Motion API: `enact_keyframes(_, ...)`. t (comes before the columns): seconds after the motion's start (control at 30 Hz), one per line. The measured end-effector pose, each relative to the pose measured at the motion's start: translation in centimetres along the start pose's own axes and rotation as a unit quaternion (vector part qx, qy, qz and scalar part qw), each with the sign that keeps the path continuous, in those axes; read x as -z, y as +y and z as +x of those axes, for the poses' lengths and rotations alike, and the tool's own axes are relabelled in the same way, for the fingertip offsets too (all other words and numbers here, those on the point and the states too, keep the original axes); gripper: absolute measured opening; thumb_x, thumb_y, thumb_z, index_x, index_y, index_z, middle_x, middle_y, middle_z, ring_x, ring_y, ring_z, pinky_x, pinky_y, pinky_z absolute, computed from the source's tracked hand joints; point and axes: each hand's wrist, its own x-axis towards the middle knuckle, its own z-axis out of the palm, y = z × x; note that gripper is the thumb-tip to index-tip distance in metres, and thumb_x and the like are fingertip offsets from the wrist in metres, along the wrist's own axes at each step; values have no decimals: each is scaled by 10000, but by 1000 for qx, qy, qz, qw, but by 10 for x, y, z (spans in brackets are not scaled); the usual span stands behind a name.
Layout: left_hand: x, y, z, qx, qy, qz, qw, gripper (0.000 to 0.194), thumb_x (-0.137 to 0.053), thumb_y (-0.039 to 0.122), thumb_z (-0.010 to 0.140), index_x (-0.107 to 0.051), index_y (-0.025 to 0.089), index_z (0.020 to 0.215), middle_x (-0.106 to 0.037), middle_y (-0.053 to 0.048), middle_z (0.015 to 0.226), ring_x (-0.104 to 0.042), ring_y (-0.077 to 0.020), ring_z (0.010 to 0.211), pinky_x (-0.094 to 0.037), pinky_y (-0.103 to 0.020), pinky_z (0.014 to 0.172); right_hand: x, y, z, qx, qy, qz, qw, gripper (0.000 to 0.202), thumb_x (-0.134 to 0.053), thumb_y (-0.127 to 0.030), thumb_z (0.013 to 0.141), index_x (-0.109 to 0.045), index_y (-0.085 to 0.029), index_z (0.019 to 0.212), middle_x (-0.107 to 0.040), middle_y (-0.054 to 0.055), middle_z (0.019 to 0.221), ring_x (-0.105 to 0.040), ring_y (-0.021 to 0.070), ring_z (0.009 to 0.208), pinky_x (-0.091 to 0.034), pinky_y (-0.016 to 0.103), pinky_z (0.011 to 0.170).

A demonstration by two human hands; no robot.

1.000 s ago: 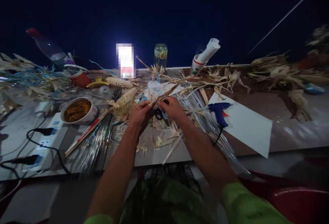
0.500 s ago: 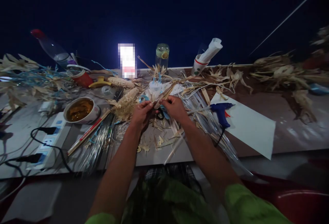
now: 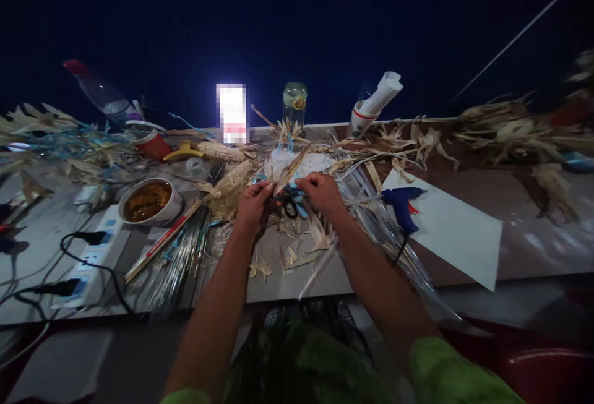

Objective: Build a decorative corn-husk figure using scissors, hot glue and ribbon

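My left hand (image 3: 253, 205) pinches the lower end of a dry corn husk strip (image 3: 293, 170) between thumb and forefinger. The strip slants up to the right over the table. Just to the right, my right hand (image 3: 322, 195) has its thumb and forefinger pressed together; whatever is between them is too small to make out. Black scissors (image 3: 290, 207) lie under and between the hands, partly covered. Beyond the fingers stands a white cup-like holder (image 3: 281, 161) with husk flowers tied in blue. Corn cobs (image 3: 234, 178) lie to the left of it.
A bowl of brown liquid (image 3: 151, 200) and a power strip (image 3: 95, 258) with cords sit left. Bundles of wire (image 3: 179, 274) lie nearby. At right are a blue glue gun (image 3: 403, 206), a white sheet (image 3: 459, 237) and clear sticks (image 3: 371, 212). A lidded bottle (image 3: 294, 104) stands behind.
My right hand has drawn slightly right, away from the husk strip, leaving a gap between my hands. The strip stands more upright, and more of the scissors shows. The view has shifted slightly.
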Motion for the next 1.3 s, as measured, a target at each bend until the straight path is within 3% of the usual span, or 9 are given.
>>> enact_keyframes(0.2,2,6,2,-16,41,2,999,247,-745,209,565,-611,126,755,-673,-33,744,-631,-137,587,-484,-197,420,14,7,6,19,73,-46,996,336,-542,-444,715,-538,-148,557,-427,-52,497,-362,74,516,-296,216,526)
enact_keyframes(0.3,3,8,2,-16,44,8,999,223,-729,208,591,-604,125,756,-670,-36,696,-626,-136,556,-479,-197,415,18,8,8,28,64,-100,993,312,-532,-427,735,-587,-145,613,-494,-34,548,-418,86,553,-328,222,568)
enact_keyframes(0.4,4,9,3,-25,52,5,998,223,-728,199,590,-599,120,755,-662,-26,664,-614,-127,521,-478,-198,408,16,9,7,54,29,-182,981,225,-531,-339,753,-650,-150,777,-599,21,761,-514,113,710,-378,234,691)
enact_keyframes(0.57,6,8,5,-44,52,-5,998,251,-745,199,560,-595,125,748,-661,-14,684,-630,-132,566,-499,-206,432,2,7,-3,82,-67,-364,925,343,-524,-374,774,-622,-187,1044,-595,91,1012,-519,195,930,-366,308,837)
enact_keyframes(0.7,5,10,5,-44,60,-2,997,254,-747,203,546,-594,121,731,-655,-16,664,-634,-142,585,-497,-209,442,-8,2,-11,75,-69,-473,875,434,-531,-442,759,-581,-192,1110,-583,126,1082,-448,287,1052,-324,391,868)
enact_keyframes(0.93,5,11,3,-43,54,-12,998,272,-762,214,530,-591,125,722,-656,-20,681,-642,-150,629,-501,-207,455,-3,-2,-14,63,-96,-495,861,471,-482,-478,779,-520,-227,1176,-599,99,1089,-422,304,1070,-291,428,860)
enact_keyframes(1.1,7,11,5,-47,46,-19,998,270,-767,216,527,-593,130,715,-658,-21,702,-645,-149,638,-510,-206,464,-3,-1,-16,59,-107,-501,857,569,-521,-549,718,-509,-216,1179,-577,118,1090,-412,308,1059,-279,429,849)
enact_keyframes(1.3,8,11,7,-46,49,-33,997,301,-784,208,491,-582,129,699,-655,-18,679,-645,-160,635,-521,-226,476,-7,-1,-18,47,-117,-518,846,410,-491,-468,751,-584,-200,1048,-571,125,1074,-392,297,1071,-255,422,853)
